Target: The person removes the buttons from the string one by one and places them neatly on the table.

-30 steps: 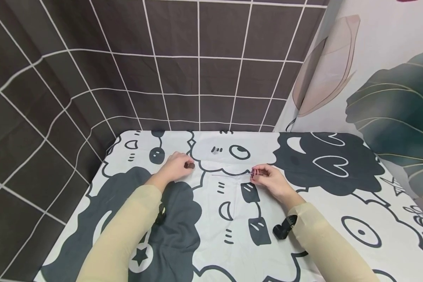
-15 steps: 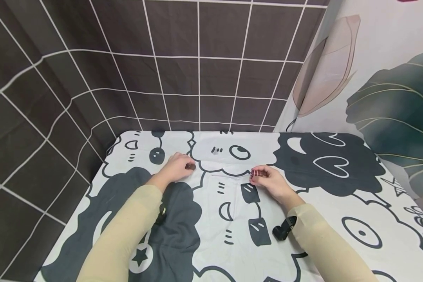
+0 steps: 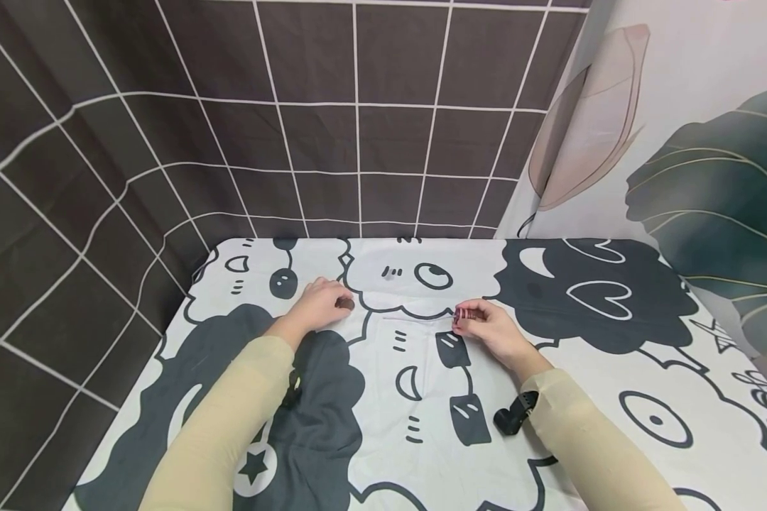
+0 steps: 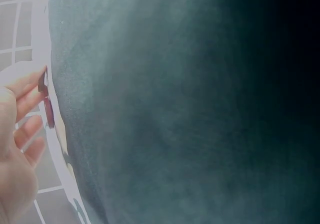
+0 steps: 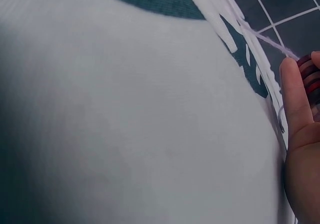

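My left hand (image 3: 322, 303) is over the patterned cloth, left of centre in the head view. Its fingertips pinch a small dark brown piece (image 3: 344, 303). The left wrist view shows a dark reddish piece (image 4: 49, 113) by those fingers, its shape partly hidden. To the right, my right hand (image 3: 495, 328) holds a small stack of dark red, banded, bead-like rings (image 3: 464, 314) between thumb and fingers. A thin pale lilac string (image 5: 272, 42) runs to the stack in the right wrist view. In the head view this string is only a faint line leftward from the right hand.
The black-and-white cartoon-print cloth (image 3: 383, 397) covers the surface under both hands. Dark curtains with a white grid (image 3: 396, 135) rise behind and at the left. A leaf-print curtain (image 3: 716, 177) hangs at the right. A black wrist camera (image 3: 510, 420) sits at the right wrist.
Both hands stay almost where they were and keep their holds. The string left of the right hand shows more faintly than one second ago. The head view has shifted very slightly.
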A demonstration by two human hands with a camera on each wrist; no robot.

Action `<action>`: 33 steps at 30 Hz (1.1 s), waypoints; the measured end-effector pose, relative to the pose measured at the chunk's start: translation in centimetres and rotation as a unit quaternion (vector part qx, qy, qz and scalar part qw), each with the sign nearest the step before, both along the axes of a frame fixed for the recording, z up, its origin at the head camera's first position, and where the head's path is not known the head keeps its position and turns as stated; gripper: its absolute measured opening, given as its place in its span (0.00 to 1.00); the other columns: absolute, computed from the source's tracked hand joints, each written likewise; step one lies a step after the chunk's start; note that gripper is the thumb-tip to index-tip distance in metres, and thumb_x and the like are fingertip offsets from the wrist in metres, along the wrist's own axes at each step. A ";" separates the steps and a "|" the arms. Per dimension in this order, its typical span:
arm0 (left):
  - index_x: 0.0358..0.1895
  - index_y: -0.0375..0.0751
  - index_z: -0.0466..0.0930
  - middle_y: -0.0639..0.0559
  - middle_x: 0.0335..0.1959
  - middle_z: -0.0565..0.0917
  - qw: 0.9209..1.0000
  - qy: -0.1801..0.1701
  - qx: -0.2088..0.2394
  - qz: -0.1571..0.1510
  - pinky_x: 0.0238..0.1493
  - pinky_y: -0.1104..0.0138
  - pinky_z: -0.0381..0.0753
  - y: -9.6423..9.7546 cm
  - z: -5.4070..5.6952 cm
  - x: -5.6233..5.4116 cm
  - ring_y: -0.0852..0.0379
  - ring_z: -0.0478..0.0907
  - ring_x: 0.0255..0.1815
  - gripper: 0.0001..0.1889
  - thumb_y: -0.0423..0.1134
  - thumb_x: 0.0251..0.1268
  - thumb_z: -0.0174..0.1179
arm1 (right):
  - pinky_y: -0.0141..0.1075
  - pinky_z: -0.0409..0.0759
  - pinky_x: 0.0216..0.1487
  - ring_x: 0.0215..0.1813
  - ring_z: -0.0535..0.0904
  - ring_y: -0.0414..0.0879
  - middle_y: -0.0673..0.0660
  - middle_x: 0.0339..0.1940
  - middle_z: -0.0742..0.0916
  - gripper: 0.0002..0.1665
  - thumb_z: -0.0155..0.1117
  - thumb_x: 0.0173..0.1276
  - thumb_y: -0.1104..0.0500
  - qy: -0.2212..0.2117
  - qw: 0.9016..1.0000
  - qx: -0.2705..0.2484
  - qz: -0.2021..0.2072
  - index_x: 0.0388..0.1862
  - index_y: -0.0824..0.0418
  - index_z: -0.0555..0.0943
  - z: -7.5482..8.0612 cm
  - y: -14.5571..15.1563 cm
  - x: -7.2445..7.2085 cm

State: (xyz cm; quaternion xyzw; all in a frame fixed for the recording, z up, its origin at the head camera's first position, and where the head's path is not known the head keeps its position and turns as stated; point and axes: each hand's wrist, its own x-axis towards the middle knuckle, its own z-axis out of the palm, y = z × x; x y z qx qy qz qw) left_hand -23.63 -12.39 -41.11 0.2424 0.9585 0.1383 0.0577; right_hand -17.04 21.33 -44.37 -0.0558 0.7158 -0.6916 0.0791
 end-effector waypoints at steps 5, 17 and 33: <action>0.52 0.43 0.80 0.49 0.49 0.81 1.000 0.008 0.006 0.000 0.56 0.53 0.65 -0.1 -0.2 0.0 0.47 0.68 0.53 0.18 0.44 0.60 0.62 | 0.36 0.80 0.45 0.39 0.82 0.43 0.62 0.40 0.78 0.23 0.56 0.59 0.73 -0.002 1.000 0.011 -0.002 0.54 0.81 0.66 0.0 0.0 0.0; 0.53 0.41 0.80 0.48 0.48 0.81 0.999 0.004 0.035 0.014 0.58 0.52 0.65 -0.2 -0.9 -0.3 0.47 0.69 0.53 0.20 0.46 0.59 0.62 | 0.36 0.79 0.46 0.40 0.82 0.43 0.64 0.42 0.78 0.23 0.56 0.61 0.72 -0.005 1.000 0.013 -0.002 0.54 0.81 0.66 0.2 -0.1 0.0; 0.53 0.42 0.79 0.48 0.50 0.80 0.998 -0.018 0.066 0.011 0.61 0.50 0.61 0.7 -0.6 -0.3 0.46 0.68 0.56 0.21 0.48 0.58 0.62 | 0.35 0.79 0.46 0.40 0.82 0.42 0.66 0.43 0.78 0.23 0.56 0.61 0.73 -0.002 1.000 0.009 -0.003 0.54 0.81 0.65 0.3 -0.2 0.0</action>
